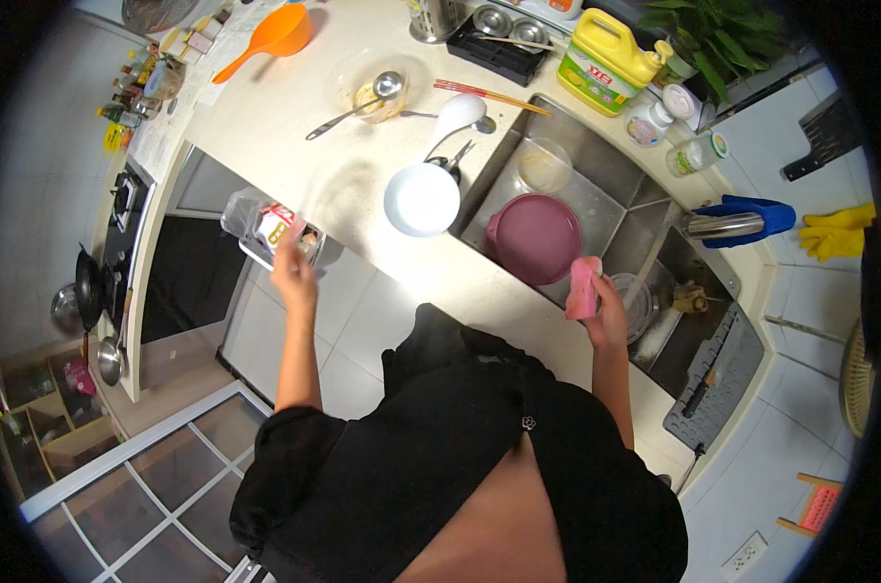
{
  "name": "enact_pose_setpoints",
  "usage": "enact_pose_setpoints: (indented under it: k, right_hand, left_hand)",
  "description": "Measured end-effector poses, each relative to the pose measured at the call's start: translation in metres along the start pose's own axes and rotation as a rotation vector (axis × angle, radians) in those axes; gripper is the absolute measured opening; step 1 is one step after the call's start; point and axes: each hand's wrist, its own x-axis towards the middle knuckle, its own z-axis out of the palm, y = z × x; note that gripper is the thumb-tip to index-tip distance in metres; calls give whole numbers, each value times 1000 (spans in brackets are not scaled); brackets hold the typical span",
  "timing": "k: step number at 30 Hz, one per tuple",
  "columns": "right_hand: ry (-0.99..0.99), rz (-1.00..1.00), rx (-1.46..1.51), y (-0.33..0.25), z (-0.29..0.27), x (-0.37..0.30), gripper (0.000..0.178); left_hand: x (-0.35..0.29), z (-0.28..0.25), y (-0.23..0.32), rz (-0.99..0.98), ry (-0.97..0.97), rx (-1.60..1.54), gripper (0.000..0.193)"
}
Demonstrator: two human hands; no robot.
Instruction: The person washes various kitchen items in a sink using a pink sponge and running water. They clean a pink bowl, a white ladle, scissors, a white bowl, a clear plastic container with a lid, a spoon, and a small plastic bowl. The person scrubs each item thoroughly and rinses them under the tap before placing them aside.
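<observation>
My right hand (609, 319) grips a pink sponge (583, 289) above the counter's front edge, beside the sink (606, 209). A round mauve pan (538, 239) lies in the sink basin, with a clear bowl (543, 165) behind it. On the left, my left hand (293, 277) reaches over a lined waste bin (249, 255) below the counter edge. A red and white package (277, 225) shows at its fingertips. Blur hides whether the fingers hold the package or it lies in the bin.
A white bowl (421, 199), a white spoon (455, 119), red chopsticks (494, 97) and a glass bowl (368, 92) with a metal ladle (387, 85) stand on the counter (295, 126). A yellow detergent jug (606, 63) is behind the sink; a knife (703, 384) lies on a grey mat (727, 369).
</observation>
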Motion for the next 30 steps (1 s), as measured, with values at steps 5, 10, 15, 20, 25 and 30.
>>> enact_pose_setpoints:
  k: [5,10,15,20,25,30]
  right_hand:
    - [-8,1,-7,6,24,-9,26]
    - [29,-46,-22,3,7,-27,22]
    - [195,-95,308,-18,-35,-62,20]
    - [96,-378,558,-20,-106,-90,24]
    - [126,-388,645,-18,-110,-112,24]
    - [248,-379,489,-8,-111,-118,24]
  left_hand:
    - [17,37,-52,499,-293,417,39]
    - [29,51,-43,541,-498,402,28]
    - [-31,81,52,151,-703,-361,9]
    - [-118,202,153,-234,-1207,-923,30]
    - [-164,331,191,-373,-1357,-404,44]
    - [-167,355,199,-733,-1703,-520,43]
